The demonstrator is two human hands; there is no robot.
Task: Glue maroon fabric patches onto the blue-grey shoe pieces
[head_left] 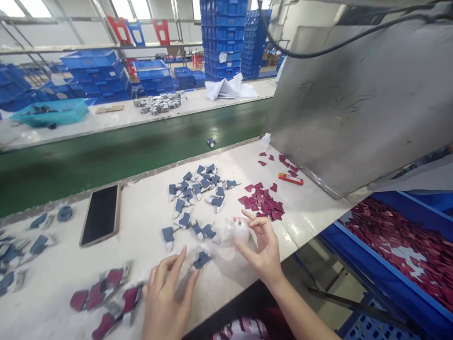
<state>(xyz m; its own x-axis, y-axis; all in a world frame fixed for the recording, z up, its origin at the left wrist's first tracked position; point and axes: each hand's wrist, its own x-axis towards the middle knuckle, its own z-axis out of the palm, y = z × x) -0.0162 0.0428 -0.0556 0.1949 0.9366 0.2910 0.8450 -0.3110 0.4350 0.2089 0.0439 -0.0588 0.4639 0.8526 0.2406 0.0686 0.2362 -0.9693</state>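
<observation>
Apparently between dabs: the right hand grips a small bottle, the left hand spread beside a blue piece

The blue piece lies on the counter just past the left thumb, between the hands; whether the thumb touches it, I cannot tell. The left fingers look loose, with nothing in their grasp, while the right fingers and thumb pinch the bottle, its thin tip upward. The step seems to be readying this piece; the next move would likely call for a steady left pinch and a careful right-hand tilt. Blur softens the bottle, hiding its contents, and smears the maroon pieces left of the left hand; farther left, the frame cuts off some blue ones
</observation>
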